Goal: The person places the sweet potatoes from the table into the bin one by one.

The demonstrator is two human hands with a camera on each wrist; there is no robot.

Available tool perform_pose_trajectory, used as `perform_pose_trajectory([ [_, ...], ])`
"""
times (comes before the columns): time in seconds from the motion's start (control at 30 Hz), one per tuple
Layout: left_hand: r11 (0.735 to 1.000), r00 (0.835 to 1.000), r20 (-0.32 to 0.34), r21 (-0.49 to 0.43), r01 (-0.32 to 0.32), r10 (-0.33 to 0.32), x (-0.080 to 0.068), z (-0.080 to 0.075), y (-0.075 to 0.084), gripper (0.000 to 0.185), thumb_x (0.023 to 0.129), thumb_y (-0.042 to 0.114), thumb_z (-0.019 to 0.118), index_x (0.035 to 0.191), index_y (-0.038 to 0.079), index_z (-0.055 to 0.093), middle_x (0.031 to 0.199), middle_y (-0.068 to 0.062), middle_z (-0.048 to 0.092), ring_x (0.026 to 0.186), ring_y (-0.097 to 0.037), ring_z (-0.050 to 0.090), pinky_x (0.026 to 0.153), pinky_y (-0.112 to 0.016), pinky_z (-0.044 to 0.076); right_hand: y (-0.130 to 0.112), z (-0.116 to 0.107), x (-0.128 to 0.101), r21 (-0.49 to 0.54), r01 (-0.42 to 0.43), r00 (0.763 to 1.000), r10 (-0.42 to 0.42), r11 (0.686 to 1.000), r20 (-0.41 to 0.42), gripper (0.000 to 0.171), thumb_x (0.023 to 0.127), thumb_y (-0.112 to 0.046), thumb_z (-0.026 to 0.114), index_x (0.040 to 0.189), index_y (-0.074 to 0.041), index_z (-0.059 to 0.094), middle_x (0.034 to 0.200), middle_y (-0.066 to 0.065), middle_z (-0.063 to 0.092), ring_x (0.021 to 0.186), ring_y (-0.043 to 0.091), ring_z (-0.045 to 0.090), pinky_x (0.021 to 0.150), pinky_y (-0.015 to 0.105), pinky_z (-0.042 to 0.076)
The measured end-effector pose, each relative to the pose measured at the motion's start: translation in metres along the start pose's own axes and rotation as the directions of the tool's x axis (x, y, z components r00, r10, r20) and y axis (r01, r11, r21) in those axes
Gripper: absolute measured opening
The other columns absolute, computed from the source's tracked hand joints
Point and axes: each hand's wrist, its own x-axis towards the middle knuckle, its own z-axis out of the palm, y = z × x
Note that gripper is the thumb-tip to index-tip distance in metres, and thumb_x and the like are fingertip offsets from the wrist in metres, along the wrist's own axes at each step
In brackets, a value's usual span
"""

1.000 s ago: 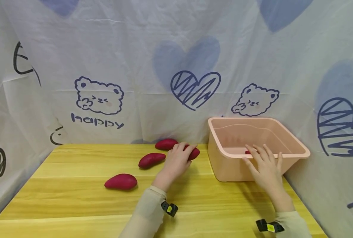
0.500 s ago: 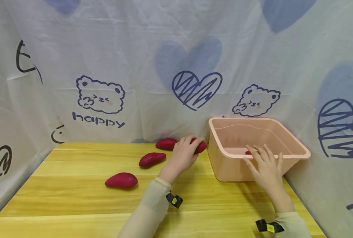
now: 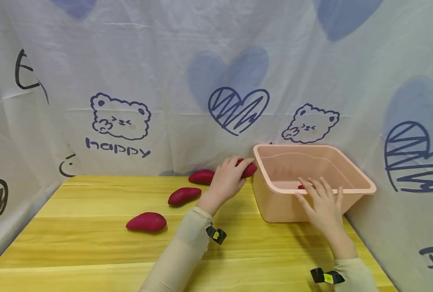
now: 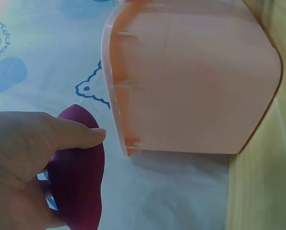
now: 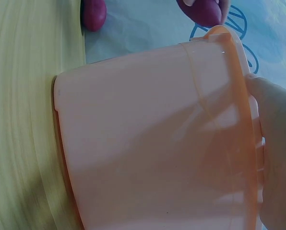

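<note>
My left hand grips a dark red sweet potato in the head view, raised beside the left wall of the pink plastic bin. In the left wrist view the thumb lies across this sweet potato, just short of the bin's rim. My right hand is at the bin's near rim, its fingers spread and reaching over the edge. The right wrist view has its thumb touching the rim. Inside the bin, a bit of red shows behind the right fingers; the rest is hidden.
Three more sweet potatoes lie on the wooden table: one at the back, another in the middle, and one nearer the front left. A printed cloth hangs behind the table and along its sides.
My left hand has lifted the sweet potato off the table and moved it right and up to the bin's left rim. The right hand stays at the near rim.
</note>
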Motion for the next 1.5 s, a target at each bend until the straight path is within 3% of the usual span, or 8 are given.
perform_pose_trajectory([
  [0.4, 0.997, 0.995, -0.069, 0.049, -0.067, 0.07, 0.02, -0.005, 0.011, 0.053, 0.092, 0.027, 0.066, 0.142, 0.027, 0.048, 0.135, -0.006, 0.055, 0.123, -0.027, 0.052, 0.096, -0.045, 0.05, 0.001, 0.003, 0.001, 0.007, 0.002, 1.0, -0.002, 1.0, -0.014, 0.052, 0.099, -0.049, 0.047, 0.144, -0.023, 0.046, 0.146, 0.015, 0.044, 0.142, 0.042, 0.025, 0.113, 0.07, -0.004],
  [0.97, 0.994, 0.994, -0.055, 0.064, -0.088, 0.091, 0.05, -0.014, 0.032, 0.053, 0.094, 0.028, 0.064, 0.144, 0.029, 0.045, 0.137, -0.003, 0.051, 0.126, -0.024, 0.048, 0.103, -0.043, 0.044, 0.0, 0.001, -0.001, 0.011, -0.001, 1.0, 0.001, 1.0, -0.013, 0.051, 0.099, -0.049, 0.046, 0.144, -0.023, 0.046, 0.146, 0.016, 0.044, 0.142, 0.043, 0.025, 0.113, 0.069, -0.006],
  [1.27, 0.983, 0.985, -0.071, 0.108, -0.15, 0.158, 0.06, -0.006, 0.041, 0.05, 0.097, 0.03, 0.059, 0.144, 0.03, 0.044, 0.138, -0.002, 0.051, 0.126, -0.022, 0.048, 0.102, -0.042, 0.045, -0.001, 0.0, -0.001, 0.007, 0.0, 1.0, 0.0, 1.0, -0.011, 0.051, 0.099, -0.048, 0.046, 0.144, -0.023, 0.046, 0.145, 0.016, 0.044, 0.142, 0.043, 0.025, 0.113, 0.071, -0.004],
  [1.5, 0.974, 0.983, -0.029, 0.142, -0.176, 0.182, 0.066, 0.004, 0.046, 0.054, 0.096, 0.032, 0.061, 0.146, 0.033, 0.041, 0.142, -0.001, 0.048, 0.129, -0.022, 0.045, 0.104, -0.042, 0.043, -0.001, 0.001, -0.001, 0.012, -0.001, 1.0, 0.001, 1.0, -0.008, 0.052, 0.099, -0.049, 0.046, 0.144, -0.021, 0.046, 0.144, 0.017, 0.045, 0.142, 0.043, 0.025, 0.113, 0.07, -0.005],
])
